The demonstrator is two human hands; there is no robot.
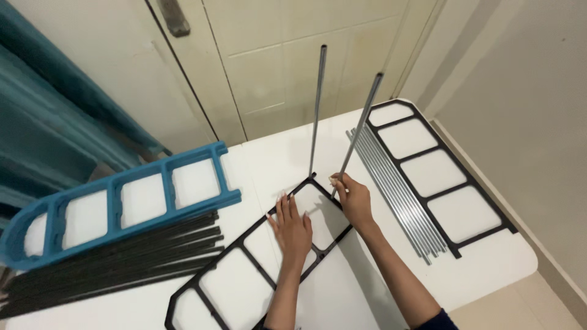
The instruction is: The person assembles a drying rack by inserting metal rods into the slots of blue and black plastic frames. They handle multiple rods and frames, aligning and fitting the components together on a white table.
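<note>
While the left hand (292,231) is lying flat on the black frame (244,269), the right hand (353,198) is gripping a steel rod (359,129) leaning upward over the frame's far corner.

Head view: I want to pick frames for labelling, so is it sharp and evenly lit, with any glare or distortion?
Head view: light is soft and even, with faint shadows under the left hand and right hand; no harsh glare on the white table; the hands and black frame look sharp; the upright rods splay outward, a wide-angle effect; the blue frame is cut off at the left edge.
</note>
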